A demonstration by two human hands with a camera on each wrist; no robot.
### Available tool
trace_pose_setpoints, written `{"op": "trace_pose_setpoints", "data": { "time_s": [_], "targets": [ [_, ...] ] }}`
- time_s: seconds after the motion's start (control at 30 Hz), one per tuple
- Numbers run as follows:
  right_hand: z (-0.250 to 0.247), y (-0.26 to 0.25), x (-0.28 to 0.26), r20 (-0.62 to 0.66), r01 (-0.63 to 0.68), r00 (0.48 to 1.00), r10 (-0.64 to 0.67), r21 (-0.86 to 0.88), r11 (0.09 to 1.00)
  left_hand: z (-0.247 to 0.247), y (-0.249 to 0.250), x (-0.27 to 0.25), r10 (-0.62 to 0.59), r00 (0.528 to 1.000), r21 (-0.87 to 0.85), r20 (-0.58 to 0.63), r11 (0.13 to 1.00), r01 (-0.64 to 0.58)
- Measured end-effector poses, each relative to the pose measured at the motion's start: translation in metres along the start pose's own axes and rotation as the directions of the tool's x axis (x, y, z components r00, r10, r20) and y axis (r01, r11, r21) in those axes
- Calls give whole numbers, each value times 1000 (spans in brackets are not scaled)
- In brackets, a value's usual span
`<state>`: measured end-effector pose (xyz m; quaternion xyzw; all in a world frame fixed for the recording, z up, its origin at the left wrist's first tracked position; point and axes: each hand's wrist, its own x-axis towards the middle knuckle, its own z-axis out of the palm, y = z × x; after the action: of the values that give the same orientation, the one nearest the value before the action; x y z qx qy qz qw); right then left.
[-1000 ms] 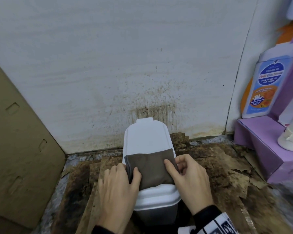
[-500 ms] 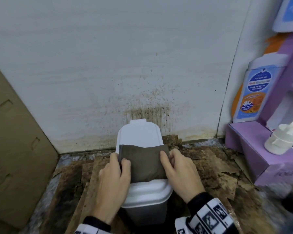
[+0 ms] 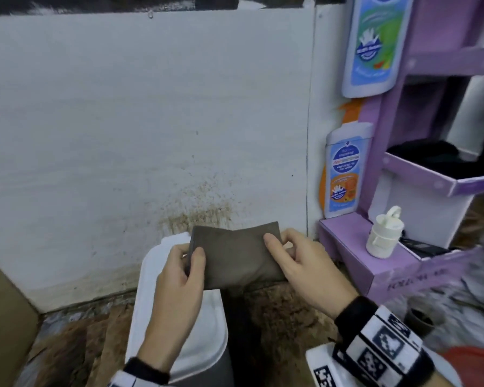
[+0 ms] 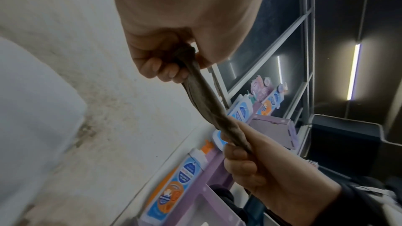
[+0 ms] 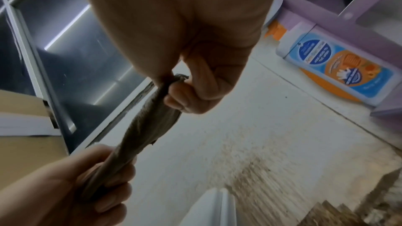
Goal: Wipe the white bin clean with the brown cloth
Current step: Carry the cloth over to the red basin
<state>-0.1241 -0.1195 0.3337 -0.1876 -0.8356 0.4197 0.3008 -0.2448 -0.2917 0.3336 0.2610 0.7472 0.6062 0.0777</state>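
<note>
The brown cloth (image 3: 236, 255) is folded flat into a dull, taupe rectangle, held in the air above the white bin (image 3: 176, 317), clear of its lid. The bin is a tall white container with a smooth rounded lid and a grey body, standing on stained, peeling brown flooring (image 3: 280, 325) against a spattered white wall (image 3: 151, 121). The left hand (image 3: 179, 280) pinches the cloth's left edge, thumb on top and fingers curled beneath. The right hand (image 3: 299, 263) pinches the right edge the same way. One cloth, one bin, two hands. On the purple shelf unit (image 3: 355, 247) stand two printed bottle cut-outs and one small white container (image 3: 384, 236).
</note>
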Motion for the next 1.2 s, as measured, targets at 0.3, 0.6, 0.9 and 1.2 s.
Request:
{"op": "trace_pose_setpoints", "data": {
  "time_s": [0.3, 0.6, 0.9, 1.2],
  "targets": [
    [-107, 25, -23, -209, -111, 971, 112, 15, 994, 86, 62, 16, 85, 961, -74, 262, 995, -68],
    [-200, 97, -77, -376, -266, 883, 280, 91, 960, 220, 69, 19, 202, 812, -88, 548, 979, -185],
    [-238, 174, -158, -500, -424, 761, 414, 99, 900, 335, 37, 10, 198, 405, -86, 893, 957, -276],
    [-204, 256, -246, -665, -550, 601, 444, 60, 833, 426, -52, -37, 121, 231, -29, 965, 931, -365]
  ]
}}
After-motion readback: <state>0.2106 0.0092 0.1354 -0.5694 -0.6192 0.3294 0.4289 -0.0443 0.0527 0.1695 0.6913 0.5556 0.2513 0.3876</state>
